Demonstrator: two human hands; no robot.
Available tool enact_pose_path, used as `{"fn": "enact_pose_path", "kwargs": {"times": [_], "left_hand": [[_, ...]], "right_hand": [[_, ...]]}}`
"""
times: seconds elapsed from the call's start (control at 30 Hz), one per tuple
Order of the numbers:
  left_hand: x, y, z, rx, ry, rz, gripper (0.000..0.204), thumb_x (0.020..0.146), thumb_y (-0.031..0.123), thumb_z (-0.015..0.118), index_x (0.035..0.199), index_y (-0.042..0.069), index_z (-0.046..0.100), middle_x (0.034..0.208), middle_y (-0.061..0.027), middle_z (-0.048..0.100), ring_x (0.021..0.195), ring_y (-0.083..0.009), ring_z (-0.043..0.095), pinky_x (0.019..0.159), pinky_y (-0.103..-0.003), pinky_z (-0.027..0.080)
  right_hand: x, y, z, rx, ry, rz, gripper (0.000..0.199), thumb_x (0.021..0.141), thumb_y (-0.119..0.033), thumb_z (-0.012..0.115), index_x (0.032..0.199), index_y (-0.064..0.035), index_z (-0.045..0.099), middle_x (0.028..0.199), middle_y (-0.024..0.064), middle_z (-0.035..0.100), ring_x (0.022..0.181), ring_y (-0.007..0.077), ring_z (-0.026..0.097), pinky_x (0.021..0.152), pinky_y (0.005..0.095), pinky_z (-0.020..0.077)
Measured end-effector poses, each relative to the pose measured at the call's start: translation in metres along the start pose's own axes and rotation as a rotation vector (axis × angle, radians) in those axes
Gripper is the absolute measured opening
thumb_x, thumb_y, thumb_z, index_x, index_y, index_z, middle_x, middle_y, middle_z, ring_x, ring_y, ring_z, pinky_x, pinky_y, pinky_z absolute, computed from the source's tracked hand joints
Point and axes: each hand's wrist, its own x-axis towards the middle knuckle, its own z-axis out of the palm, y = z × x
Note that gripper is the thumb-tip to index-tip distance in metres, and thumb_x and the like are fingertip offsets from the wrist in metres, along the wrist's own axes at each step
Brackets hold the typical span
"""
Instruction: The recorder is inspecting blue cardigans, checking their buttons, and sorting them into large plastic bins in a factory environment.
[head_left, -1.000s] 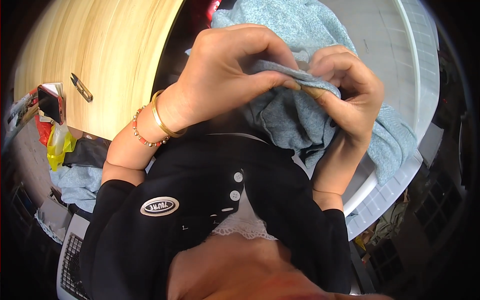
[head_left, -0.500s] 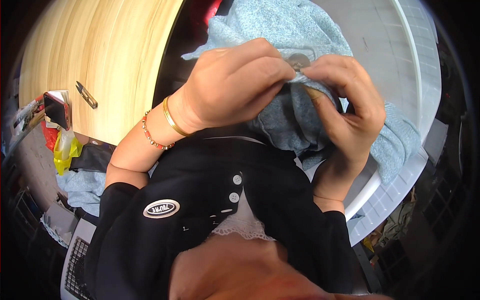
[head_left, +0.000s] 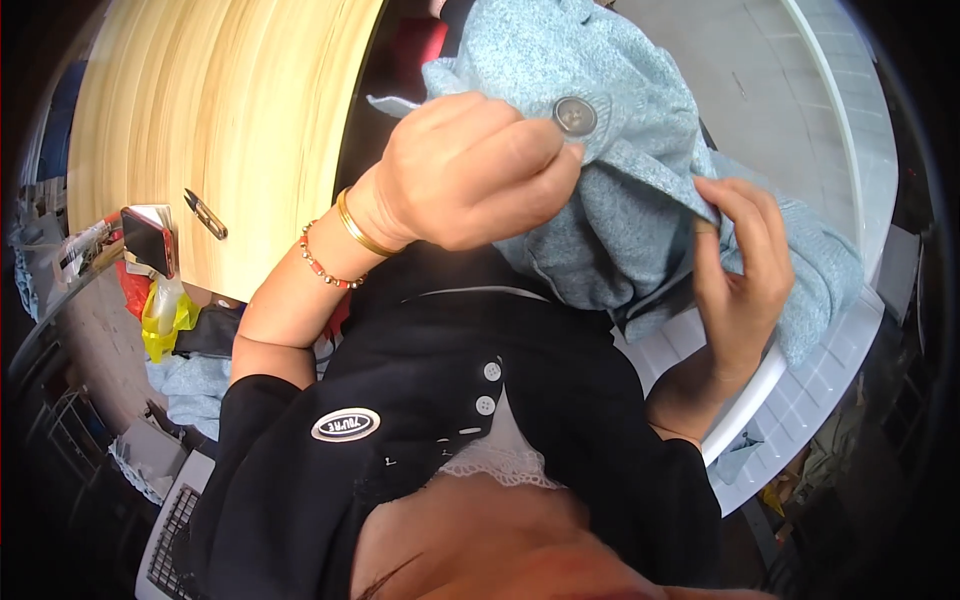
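Note:
A light blue knit garment [head_left: 600,235] with a large dark round button [head_left: 575,117] lies bunched in front of me. My left hand [head_left: 480,170] is closed, its thumb and forefinger pressed together at the fabric edge just below the button. The other fingers curl into the palm, so what they cover is hidden. My right hand [head_left: 745,260] pinches the garment's edge strip between thumb and fingers, farther right and lower. Between the two hands that strip runs slantwise. The button faces up and shows whole.
At left, a wooden tabletop [head_left: 220,120] carries thread snips [head_left: 206,214] and a phone [head_left: 148,242] at its edge. A yellow bag [head_left: 168,318] hangs below. To the right is a white plastic tub [head_left: 815,60] with garment folds over its rim. A keyboard [head_left: 172,530] sits lower left.
My right hand has moved away from the button, down and right along the garment's edge. The left hand stays near the button, which now shows uncovered. The whole view has shifted slightly.

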Motion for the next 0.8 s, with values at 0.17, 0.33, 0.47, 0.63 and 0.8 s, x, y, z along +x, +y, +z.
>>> {"fn": "enact_pose_path", "kwargs": {"times": [0.17,0.33,0.47,0.63,0.8], "left_hand": [[-0.021,0.003,0.010,-0.009,-0.001,0.077,0.034,0.060,0.000,0.074,0.093,0.002,0.071,0.082,-0.0029,0.052,0.058,-0.0129,0.050,0.047,-0.026,0.035],[-0.027,0.000,0.005,-0.034,-0.014,-0.037,0.033,0.062,0.003,0.074,0.095,0.004,0.069,0.086,-0.0047,0.057,0.064,-0.0163,0.055,0.051,-0.027,0.041],[-0.049,-0.006,-0.006,-0.004,-0.194,-0.419,0.040,0.067,0.005,0.070,0.106,0.012,0.064,0.094,-0.0057,0.062,0.085,-0.0233,0.060,0.068,-0.033,0.047],[-0.063,-0.013,-0.032,-0.275,-0.245,-0.702,0.017,0.081,-0.003,0.063,0.095,0.002,0.070,0.090,-0.0085,0.063,0.084,-0.0187,0.060,0.072,-0.028,0.047],[-0.029,-0.015,-0.066,-0.775,-0.275,-1.156,0.005,0.087,0.003,0.066,0.088,-0.002,0.067,0.085,-0.0035,0.062,0.078,-0.0084,0.056,0.068,-0.022,0.044]], "right_hand": [[-0.014,0.019,0.007,0.093,0.038,0.059,0.023,0.076,0.010,0.066,0.096,-0.0014,0.069,0.094,0.0122,0.065,0.084,0.0204,0.064,0.070,0.0282,0.0494],[-0.018,0.028,0.005,0.130,0.058,0.139,0.022,0.081,0.009,0.064,0.099,-0.0014,0.071,0.098,0.0099,0.066,0.086,0.0157,0.062,0.071,0.0247,0.0479],[-0.026,0.039,0.015,0.286,0.195,0.322,0.028,0.084,0.008,0.063,0.109,-0.0011,0.068,0.103,0.0073,0.067,0.094,0.0139,0.063,0.081,0.0237,0.0485],[-0.031,0.043,-0.003,0.361,0.243,0.420,0.025,0.087,0.008,0.060,0.111,0.0049,0.065,0.110,0.0119,0.066,0.102,0.0166,0.062,0.092,0.0272,0.0472],[-0.016,0.050,-0.027,0.223,0.564,0.207,0.023,0.090,0.009,0.054,0.110,0.0078,0.063,0.114,0.0182,0.065,0.103,0.0222,0.063,0.092,0.0308,0.0491]]}}
